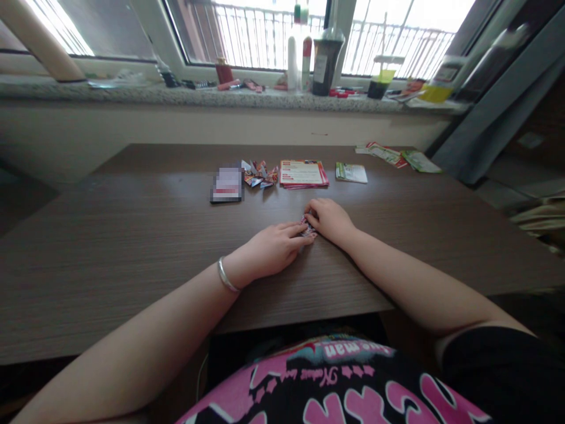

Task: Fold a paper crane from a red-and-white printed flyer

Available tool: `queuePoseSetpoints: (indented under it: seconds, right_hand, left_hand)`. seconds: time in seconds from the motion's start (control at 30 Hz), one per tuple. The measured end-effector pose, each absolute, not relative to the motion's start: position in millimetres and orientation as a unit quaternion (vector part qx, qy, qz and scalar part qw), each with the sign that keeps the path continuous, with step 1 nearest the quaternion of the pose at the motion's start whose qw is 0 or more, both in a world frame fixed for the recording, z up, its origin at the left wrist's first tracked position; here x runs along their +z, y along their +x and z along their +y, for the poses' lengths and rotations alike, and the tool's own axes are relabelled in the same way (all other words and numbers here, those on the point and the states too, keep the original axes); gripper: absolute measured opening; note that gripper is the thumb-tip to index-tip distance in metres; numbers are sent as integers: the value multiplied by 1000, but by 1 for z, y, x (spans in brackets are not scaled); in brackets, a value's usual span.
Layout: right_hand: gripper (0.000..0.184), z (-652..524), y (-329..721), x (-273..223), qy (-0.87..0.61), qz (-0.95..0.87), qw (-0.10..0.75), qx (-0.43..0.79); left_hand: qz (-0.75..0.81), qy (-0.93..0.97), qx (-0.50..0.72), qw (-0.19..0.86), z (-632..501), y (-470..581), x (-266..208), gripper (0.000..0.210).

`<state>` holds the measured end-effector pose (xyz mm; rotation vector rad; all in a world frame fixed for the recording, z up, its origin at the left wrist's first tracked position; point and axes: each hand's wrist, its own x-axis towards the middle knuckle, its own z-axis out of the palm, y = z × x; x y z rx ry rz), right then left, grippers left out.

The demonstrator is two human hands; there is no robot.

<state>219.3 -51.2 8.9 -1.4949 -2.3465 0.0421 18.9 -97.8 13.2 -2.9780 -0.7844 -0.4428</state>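
Observation:
A small folded piece of paper (309,229) with a pink, white and dark print lies on the wooden table between my hands. My left hand (277,247), with a silver bangle at its wrist, reaches in from the left and holds the paper's near side with its fingertips. From the right, my right hand (330,221) pinches the far side with curled fingers. The fingers cover much of the paper. Beyond them sits a small heap of folded paper pieces (260,175), beside a stack of printed cards (303,173).
A blurred-out phone-like rectangle (227,184) lies left of the heap. Smaller green-white cards (351,172) and loose printed strips (388,154) are to the right. Bottles, a dark cup (326,65) and small items line the stone windowsill (132,94).

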Motion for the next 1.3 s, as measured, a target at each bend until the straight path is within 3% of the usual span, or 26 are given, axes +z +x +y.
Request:
queuePoseSetpoints:
  seconds: [0.23, 0.57, 0.8, 1.3]
  right_hand:
    - [15, -48, 224, 7, -518, -835, 187, 22]
    - [56, -59, 241, 8, -464, -868, 161, 71]
    - [64, -54, 235, 5, -496, -851, 151, 77]
    - [37, -27, 225, -2, -586, -791, 173, 33]
  left_hand:
    - [-280, -954, -103, 23, -99, 16, 17, 40]
    - [-295, -950, -87, 52, -106, 14, 25, 36]
    - [-292, -952, -85, 15, -102, 11, 24, 37]
    - [-275, -958, -86, -12, -101, 17, 28, 41]
